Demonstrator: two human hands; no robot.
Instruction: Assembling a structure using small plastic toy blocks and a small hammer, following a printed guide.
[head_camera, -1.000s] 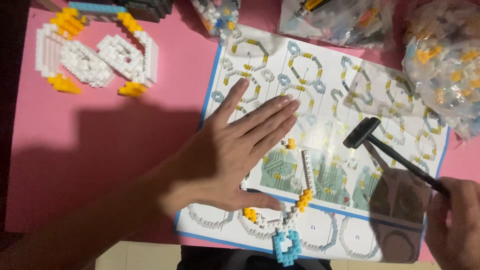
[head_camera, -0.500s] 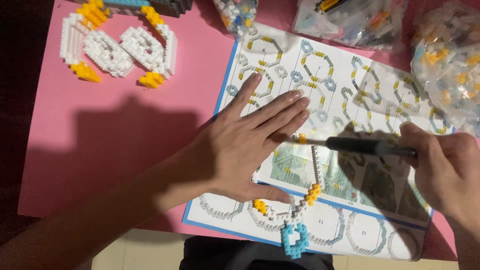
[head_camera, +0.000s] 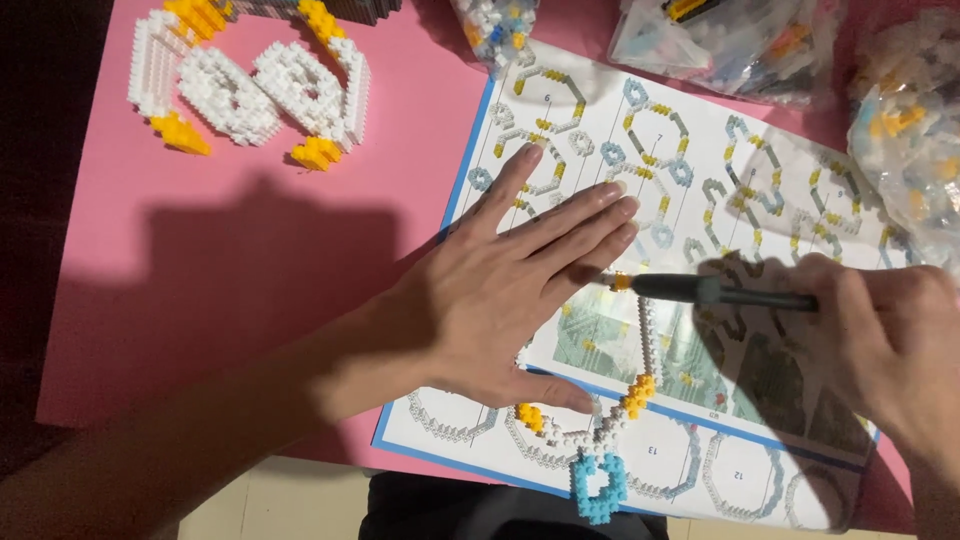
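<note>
Pressing flat, the left hand (head_camera: 500, 300) lies open with spread fingers on the paper guide sheet (head_camera: 700, 160). The right hand (head_camera: 880, 340) is closed around a dark tool (head_camera: 710, 292), whose tip meets a small yellow block (head_camera: 622, 282) on the thin block chain (head_camera: 625, 400) lying on the sheet. I think a hard push could snap the chain or flick tiny blocks off the pink desk (head_camera: 250, 270).

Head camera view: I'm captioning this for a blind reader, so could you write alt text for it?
A person's left hand lies flat on a printed instruction sheet, while the right hand holds a dark tool to a thin brick chain of white, yellow and blue. A white-and-yellow brick model and bags of bricks sit on the pink table.
</note>
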